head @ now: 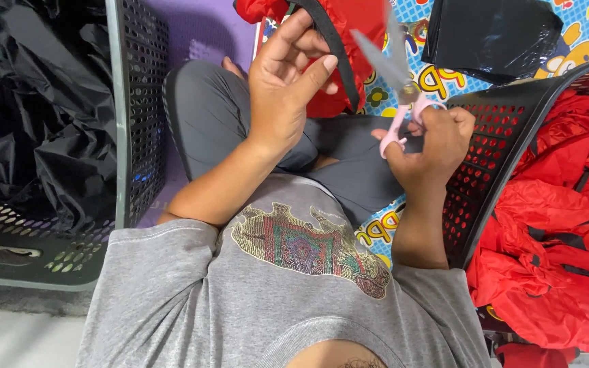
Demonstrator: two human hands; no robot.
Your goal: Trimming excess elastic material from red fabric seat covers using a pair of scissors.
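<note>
Strap [339,51], a black band on the red garment [349,27], is pinched by the left hand [284,88] just above the lap; it runs long from top left down to lower right, its lower end toward the knee. Right of it, the right hand [434,140] is clenched through the pink handles of scissors [393,82], blades blurred, apparently parted, tips pointing up and left. Cutting well would need the strap taut, blades square across it, fingers clear.
</note>
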